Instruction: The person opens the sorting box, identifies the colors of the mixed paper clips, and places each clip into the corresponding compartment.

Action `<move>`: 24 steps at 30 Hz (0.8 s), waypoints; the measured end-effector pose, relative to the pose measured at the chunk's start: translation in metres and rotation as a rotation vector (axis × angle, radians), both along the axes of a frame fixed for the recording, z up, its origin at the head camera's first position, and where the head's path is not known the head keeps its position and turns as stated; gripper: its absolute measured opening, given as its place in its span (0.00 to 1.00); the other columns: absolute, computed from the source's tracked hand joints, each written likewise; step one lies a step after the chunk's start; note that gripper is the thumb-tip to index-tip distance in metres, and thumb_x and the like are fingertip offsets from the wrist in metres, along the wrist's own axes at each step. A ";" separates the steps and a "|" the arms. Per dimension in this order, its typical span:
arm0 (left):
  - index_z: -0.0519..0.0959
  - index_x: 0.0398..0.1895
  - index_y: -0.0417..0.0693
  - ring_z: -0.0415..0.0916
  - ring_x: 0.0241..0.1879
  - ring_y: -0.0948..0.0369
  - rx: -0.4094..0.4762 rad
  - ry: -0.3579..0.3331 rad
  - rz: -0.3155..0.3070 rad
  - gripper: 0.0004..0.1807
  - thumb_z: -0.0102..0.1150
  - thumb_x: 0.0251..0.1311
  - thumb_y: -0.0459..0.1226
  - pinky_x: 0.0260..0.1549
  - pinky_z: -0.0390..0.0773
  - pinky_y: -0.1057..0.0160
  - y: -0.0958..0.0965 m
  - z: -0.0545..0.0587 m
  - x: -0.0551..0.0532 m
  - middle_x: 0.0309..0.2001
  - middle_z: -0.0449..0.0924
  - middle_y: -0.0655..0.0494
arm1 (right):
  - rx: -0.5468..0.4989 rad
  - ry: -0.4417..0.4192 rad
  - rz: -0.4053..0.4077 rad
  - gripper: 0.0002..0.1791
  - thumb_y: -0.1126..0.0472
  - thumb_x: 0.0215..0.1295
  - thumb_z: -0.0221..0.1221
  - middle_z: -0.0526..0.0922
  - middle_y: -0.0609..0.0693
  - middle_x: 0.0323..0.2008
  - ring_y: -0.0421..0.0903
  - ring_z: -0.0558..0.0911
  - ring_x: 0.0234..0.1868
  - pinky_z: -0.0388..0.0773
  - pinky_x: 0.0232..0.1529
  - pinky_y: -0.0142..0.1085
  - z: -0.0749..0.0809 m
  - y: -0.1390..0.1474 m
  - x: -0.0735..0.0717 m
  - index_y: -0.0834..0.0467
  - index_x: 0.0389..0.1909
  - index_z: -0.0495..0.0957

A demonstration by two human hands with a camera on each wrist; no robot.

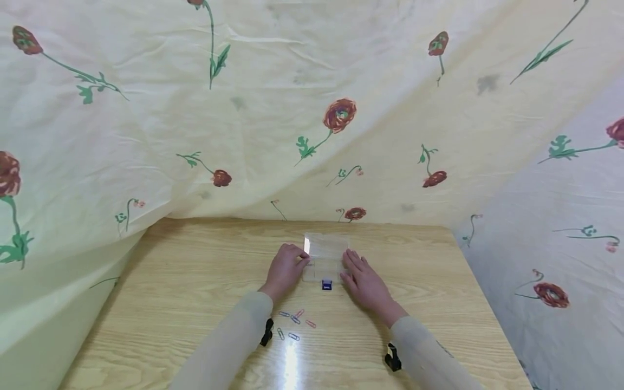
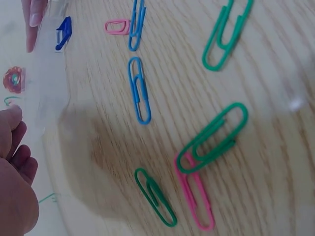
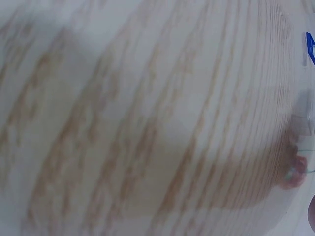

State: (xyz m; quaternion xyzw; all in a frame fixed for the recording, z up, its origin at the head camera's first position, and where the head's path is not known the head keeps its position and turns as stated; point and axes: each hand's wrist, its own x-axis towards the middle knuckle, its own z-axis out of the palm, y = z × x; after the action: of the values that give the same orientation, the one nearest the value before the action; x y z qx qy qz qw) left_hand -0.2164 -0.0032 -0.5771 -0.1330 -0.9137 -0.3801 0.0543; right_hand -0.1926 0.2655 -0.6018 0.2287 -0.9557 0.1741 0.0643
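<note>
A clear plastic box (image 1: 325, 270) with small compartments lies near the table's far edge, its clear lid (image 1: 327, 245) raised at the back. The blue clasp (image 1: 326, 285) faces me at the box's front. At the box's left side my left hand (image 1: 285, 269) pinches the edge near the lid with thumb and curled fingers. My right hand (image 1: 364, 283) rests along the right side, fingers mostly straight. In the left wrist view, the left hand (image 2: 17, 167) is beside the box wall (image 2: 51, 83). Only a sliver of box and fingertip (image 3: 312, 212) shows in the right wrist view.
Several paper clips lie on the wooden table (image 1: 195, 303) in front of the box: blue (image 2: 139, 91), green (image 2: 211, 137) and pink (image 2: 197, 201). A flowered cloth (image 1: 273, 135) hangs behind the table and along its sides.
</note>
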 end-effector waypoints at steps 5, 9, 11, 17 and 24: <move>0.89 0.46 0.49 0.78 0.57 0.55 0.031 -0.017 -0.019 0.06 0.68 0.72 0.38 0.62 0.80 0.52 -0.011 0.006 0.002 0.50 0.87 0.55 | 0.000 0.002 0.001 0.35 0.52 0.82 0.57 0.63 0.64 0.80 0.62 0.64 0.80 0.58 0.81 0.56 0.000 0.000 0.000 0.69 0.79 0.63; 0.89 0.48 0.47 0.78 0.59 0.52 0.053 -0.037 -0.037 0.07 0.68 0.72 0.37 0.64 0.78 0.49 -0.027 0.016 0.007 0.51 0.87 0.53 | 0.005 -0.019 -0.001 0.35 0.51 0.83 0.56 0.61 0.63 0.81 0.61 0.62 0.81 0.56 0.81 0.55 -0.001 0.001 -0.002 0.68 0.80 0.61; 0.89 0.48 0.46 0.78 0.59 0.51 0.048 -0.047 -0.048 0.07 0.69 0.72 0.37 0.65 0.77 0.48 -0.037 0.021 0.009 0.52 0.87 0.52 | 0.007 -0.026 -0.001 0.35 0.51 0.84 0.55 0.61 0.63 0.81 0.60 0.61 0.81 0.55 0.82 0.55 -0.001 0.000 -0.002 0.67 0.80 0.61; 0.89 0.48 0.42 0.79 0.59 0.47 0.030 -0.043 -0.071 0.08 0.71 0.69 0.35 0.64 0.77 0.44 -0.067 0.031 0.017 0.52 0.88 0.49 | -0.009 -0.003 0.007 0.35 0.51 0.83 0.56 0.62 0.63 0.80 0.60 0.62 0.81 0.56 0.81 0.55 -0.001 0.000 -0.003 0.68 0.79 0.62; 0.89 0.48 0.43 0.80 0.58 0.46 0.038 -0.036 -0.082 0.09 0.72 0.67 0.34 0.63 0.78 0.41 -0.094 0.034 0.030 0.51 0.88 0.50 | -0.016 -0.011 0.001 0.35 0.51 0.83 0.57 0.62 0.63 0.80 0.59 0.63 0.81 0.56 0.81 0.55 0.001 -0.002 -0.002 0.68 0.79 0.63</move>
State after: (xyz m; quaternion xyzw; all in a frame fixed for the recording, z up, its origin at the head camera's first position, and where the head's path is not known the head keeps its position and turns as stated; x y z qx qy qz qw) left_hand -0.1866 -0.0970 -0.5429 -0.1625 -0.9010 -0.4015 0.0248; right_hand -0.1950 0.2637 -0.6011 0.2279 -0.9544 0.1832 0.0609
